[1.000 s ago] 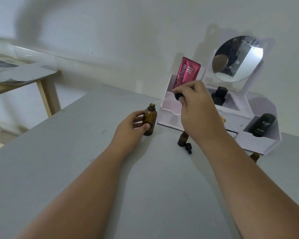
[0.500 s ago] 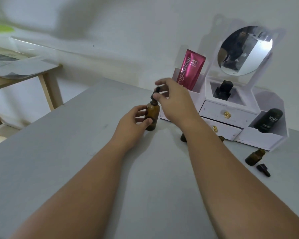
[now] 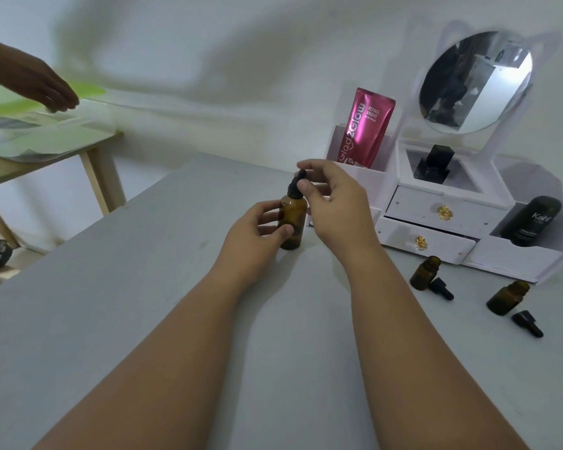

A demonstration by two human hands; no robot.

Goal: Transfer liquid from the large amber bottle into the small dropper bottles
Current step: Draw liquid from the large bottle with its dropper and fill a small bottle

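Bottle (image 3: pixel 292 222) could be tipped or dragged if the dropper (image 3: pixel 297 185) is pulled out at an angle. Drops could be lost on the desk (image 3: pixel 143 319) when liquid is carried across to the small bottles (image 3: pixel 423 273) (image 3: pixel 507 297). These are stood uncapped in front of the organiser (image 3: pixel 436 206), well apart to the right, near the right forearm, so a knock is possible. Bottle is stood upright toward the desk's far edge, just before the organiser's left corner. Left hand (image 3: pixel 254 232) is wrapped round its body, thumb on the front, fingers (image 3: pixel 267 219) behind. Right hand (image 3: pixel 335 206) is arched over the top, with the dropper bulb pinched between thumb and forefinger and the other fingers loosely curled.
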